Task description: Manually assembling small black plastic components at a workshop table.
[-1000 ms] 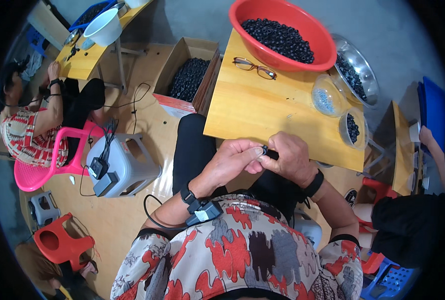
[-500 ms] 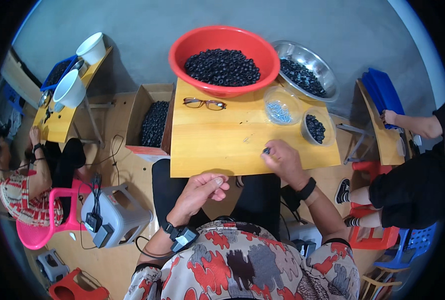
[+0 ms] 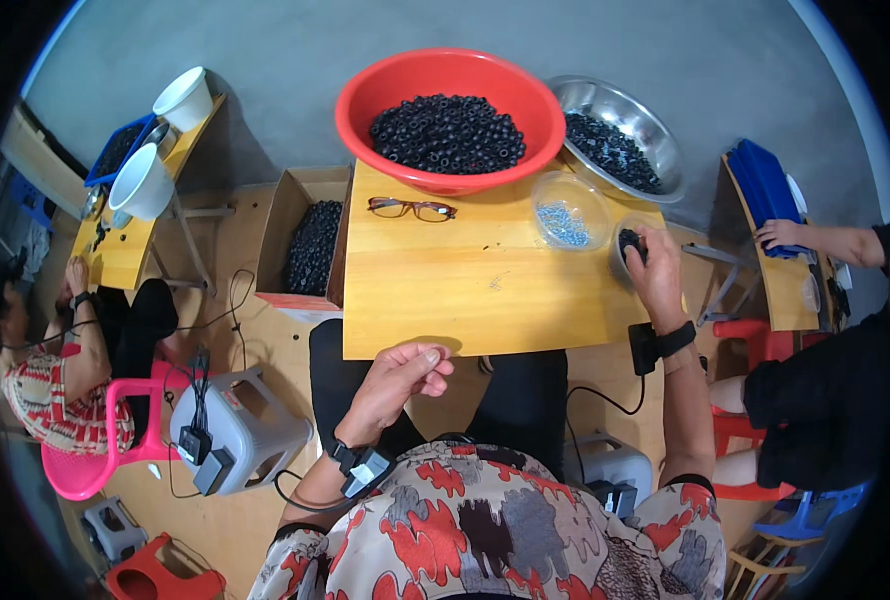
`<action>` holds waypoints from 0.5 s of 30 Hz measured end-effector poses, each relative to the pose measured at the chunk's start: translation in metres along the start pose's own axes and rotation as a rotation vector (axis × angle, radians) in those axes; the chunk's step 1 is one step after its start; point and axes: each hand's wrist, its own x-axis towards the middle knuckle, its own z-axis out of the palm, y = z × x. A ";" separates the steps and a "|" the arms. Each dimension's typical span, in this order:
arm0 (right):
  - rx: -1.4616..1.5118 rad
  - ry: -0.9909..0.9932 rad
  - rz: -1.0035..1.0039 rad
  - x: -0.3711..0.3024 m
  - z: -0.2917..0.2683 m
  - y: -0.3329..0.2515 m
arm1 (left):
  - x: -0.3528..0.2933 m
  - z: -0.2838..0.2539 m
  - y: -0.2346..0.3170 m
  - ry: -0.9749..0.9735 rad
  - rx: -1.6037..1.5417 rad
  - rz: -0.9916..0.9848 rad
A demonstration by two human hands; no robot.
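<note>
My left hand (image 3: 400, 385) is held just off the near edge of the table, thumb pressed to curled fingers. Whatever it may pinch is too small or hidden to make out. At the table's right side, my right hand (image 3: 657, 272) reaches into a small clear tub (image 3: 617, 268) of black ring-shaped parts. Its thumb and index finger appear apart over the parts; the other fingertips are hidden. Left of this tub stands another clear tub (image 3: 555, 190) with small blue and silver pieces. A few tiny bits (image 3: 497, 282) lie on the wooden tabletop (image 3: 415, 290).
A red basin (image 3: 450, 180) of black rings and a steel bowl (image 3: 665, 180) stand at the back. Eyeglasses (image 3: 412, 209) lie before the basin. A carton (image 3: 277, 250) of black parts is left of the table. Other people sit left and stand right; cables trail below.
My right hand has moved right and farther back, from above the near tabletop with a small black part in its fingers to the tub of black rings. The left hand has hardly moved.
</note>
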 end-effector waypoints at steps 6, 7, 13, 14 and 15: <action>0.353 -0.256 -0.017 -0.009 0.030 -0.065 | 0.001 -0.005 -0.002 0.016 -0.026 -0.004; 0.422 -0.351 -0.035 -0.011 0.036 -0.073 | 0.001 -0.006 -0.002 0.014 -0.028 -0.007; 0.497 -0.471 -0.063 -0.013 0.068 -0.109 | 0.001 -0.010 -0.003 0.003 -0.041 -0.009; 0.497 -0.476 -0.065 -0.014 0.072 -0.111 | 0.001 -0.011 -0.004 0.005 -0.045 -0.009; 0.453 -0.482 -0.122 -0.015 0.077 -0.112 | 0.002 -0.011 -0.004 0.005 -0.054 -0.013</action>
